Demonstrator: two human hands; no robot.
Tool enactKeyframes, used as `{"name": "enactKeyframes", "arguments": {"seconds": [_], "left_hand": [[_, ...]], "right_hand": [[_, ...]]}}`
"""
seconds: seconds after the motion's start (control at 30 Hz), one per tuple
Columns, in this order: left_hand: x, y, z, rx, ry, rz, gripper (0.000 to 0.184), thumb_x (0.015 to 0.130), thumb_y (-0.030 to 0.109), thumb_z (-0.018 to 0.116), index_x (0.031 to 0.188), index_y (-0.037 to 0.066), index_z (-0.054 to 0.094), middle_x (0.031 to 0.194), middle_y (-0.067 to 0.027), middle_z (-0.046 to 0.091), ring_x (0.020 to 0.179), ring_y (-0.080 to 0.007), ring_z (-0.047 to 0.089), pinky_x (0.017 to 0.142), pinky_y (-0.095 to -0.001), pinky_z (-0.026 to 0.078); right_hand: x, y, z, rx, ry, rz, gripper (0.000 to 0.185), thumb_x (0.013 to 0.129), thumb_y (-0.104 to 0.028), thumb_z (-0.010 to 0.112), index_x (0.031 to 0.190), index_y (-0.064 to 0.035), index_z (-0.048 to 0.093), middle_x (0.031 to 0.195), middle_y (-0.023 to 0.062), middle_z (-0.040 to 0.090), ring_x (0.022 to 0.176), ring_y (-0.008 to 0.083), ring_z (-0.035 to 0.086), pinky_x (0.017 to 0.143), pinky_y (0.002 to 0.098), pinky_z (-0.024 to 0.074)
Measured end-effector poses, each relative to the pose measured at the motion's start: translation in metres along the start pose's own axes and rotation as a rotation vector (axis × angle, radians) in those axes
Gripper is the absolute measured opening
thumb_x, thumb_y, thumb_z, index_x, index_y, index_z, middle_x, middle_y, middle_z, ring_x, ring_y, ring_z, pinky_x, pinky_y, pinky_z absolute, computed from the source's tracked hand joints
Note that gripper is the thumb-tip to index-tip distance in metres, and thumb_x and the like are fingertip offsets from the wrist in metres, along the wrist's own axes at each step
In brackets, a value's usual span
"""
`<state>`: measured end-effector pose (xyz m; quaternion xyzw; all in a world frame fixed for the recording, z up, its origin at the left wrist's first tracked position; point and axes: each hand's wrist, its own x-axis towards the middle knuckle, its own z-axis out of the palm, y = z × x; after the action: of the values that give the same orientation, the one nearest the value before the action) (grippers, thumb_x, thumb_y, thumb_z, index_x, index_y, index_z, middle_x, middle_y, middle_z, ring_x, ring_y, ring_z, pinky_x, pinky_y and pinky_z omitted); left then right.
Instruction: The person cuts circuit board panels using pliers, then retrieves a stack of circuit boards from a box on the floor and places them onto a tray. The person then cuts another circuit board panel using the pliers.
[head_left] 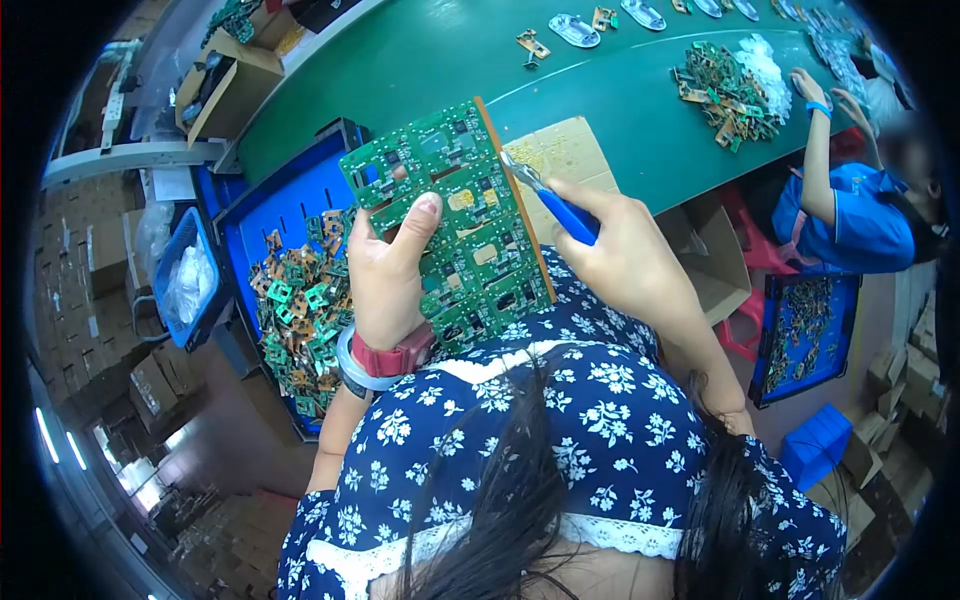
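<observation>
A green circuit board panel [462, 255] with an orange-brown strip [520, 205] along its right edge is tilted up in front of my chest. My left hand [390, 262] grips it from the left side, thumb on its face and the other fingers partly hidden behind it. My right hand [625, 245] is closed around blue-handled pliers or cutters [565, 210]. Their metal jaws lie at the upper part of the brown strip; whether they bite into it I cannot tell.
Left stands a blue tray [240, 235] heaped with small boards [305, 300]; beside it is a blue basket [185, 290]. Cardboard with yellow bits [585, 150] lies on the green table [620, 100]. Another board pile [730, 95] sits near a co-worker in blue [850, 215]. A second tray [805, 335] stands lower right.
</observation>
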<state>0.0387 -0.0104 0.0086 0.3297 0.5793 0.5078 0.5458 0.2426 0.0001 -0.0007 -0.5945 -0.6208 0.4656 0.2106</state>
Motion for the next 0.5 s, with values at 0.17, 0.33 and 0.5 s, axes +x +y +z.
{"name": "enactKeyframes", "arguments": {"seconds": [0.17,0.33,0.5], "left_hand": [[0.002,-0.003,-0.004,-0.069,0.006,-0.01,0.04,0.088,0.013,0.066,0.123,0.003,0.049,0.106,-0.0079,0.063,0.091,-0.0147,0.062,0.08,-0.0291,0.051],[0.002,-0.003,-0.006,-0.085,0.003,-0.041,0.041,0.088,0.012,0.066,0.124,0.004,0.049,0.106,-0.0086,0.063,0.09,-0.0153,0.063,0.076,-0.029,0.054],[0.002,-0.004,-0.006,-0.106,-0.023,-0.07,0.041,0.087,0.012,0.067,0.124,0.004,0.049,0.107,-0.009,0.063,0.089,-0.0154,0.064,0.074,-0.0289,0.055]], "right_hand": [[0.01,0.009,0.002,0.184,-0.041,-0.089,0.04,0.082,-0.014,0.06,0.119,0.0009,0.06,0.081,0.0062,0.064,0.072,0.0119,0.058,0.065,0.0287,0.045],[0.014,0.018,0.007,0.386,-0.207,-0.048,0.042,0.084,-0.014,0.061,0.124,-0.0008,0.057,0.074,-0.0031,0.05,0.066,0.0053,0.045,0.059,0.0221,0.0377],[0.014,0.027,0.012,0.448,-0.225,-0.056,0.046,0.084,-0.015,0.061,0.128,-0.0019,0.055,0.074,-0.0054,0.045,0.066,0.0036,0.042,0.059,0.0197,0.0344]]}}
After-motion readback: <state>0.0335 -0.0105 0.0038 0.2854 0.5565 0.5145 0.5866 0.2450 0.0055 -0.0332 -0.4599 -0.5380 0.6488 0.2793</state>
